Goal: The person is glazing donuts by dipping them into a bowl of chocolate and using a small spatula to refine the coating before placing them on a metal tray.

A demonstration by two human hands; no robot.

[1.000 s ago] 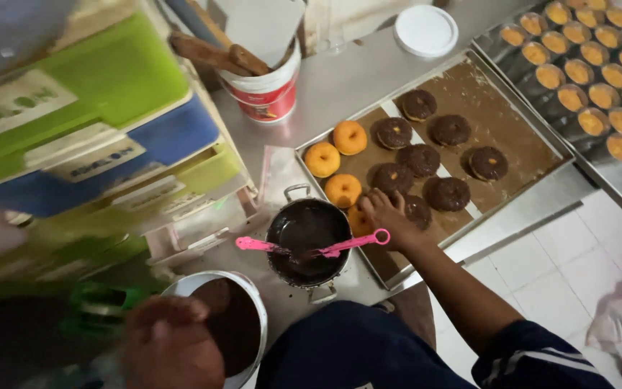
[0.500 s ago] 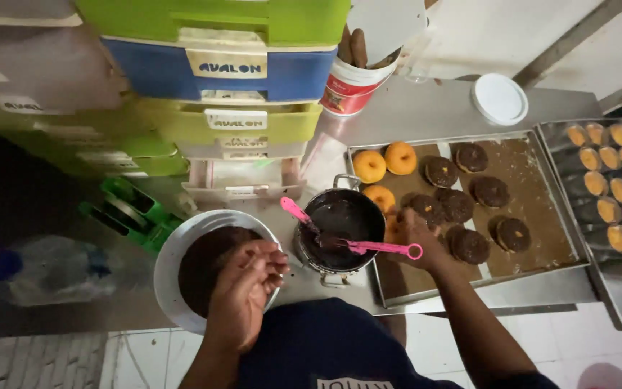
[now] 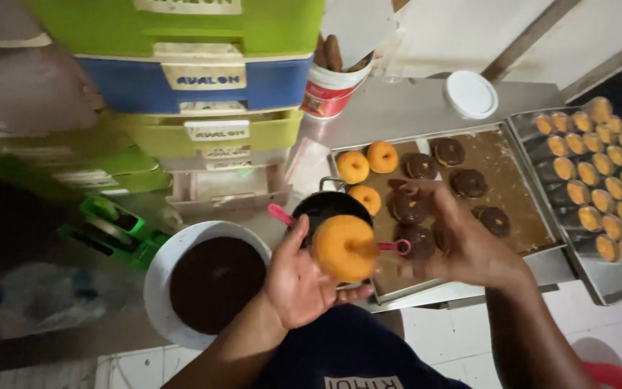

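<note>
Left hand: the left hand (image 3: 304,284) cups a plain orange doughnut (image 3: 345,247), just right of the white bucket of chocolate (image 3: 163,270).
Right hand: the right hand (image 3: 462,245) is spread wide, empty, over the tray (image 3: 520,205) beyond that bucket.
Pot: the small dark pot (image 3: 329,207) sits between bucket and tray.

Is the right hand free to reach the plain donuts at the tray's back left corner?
Probably yes: the right hand is empty over the tray, and the plain donuts lie just beyond it, uncovered.

Small doughnut-making kitchen — steel surface (image 3: 397,115), trays of doughnuts (image 3: 592,187), chocolate bucket (image 3: 214,281), stacked plastic drawers (image 3: 203,79).
</note>
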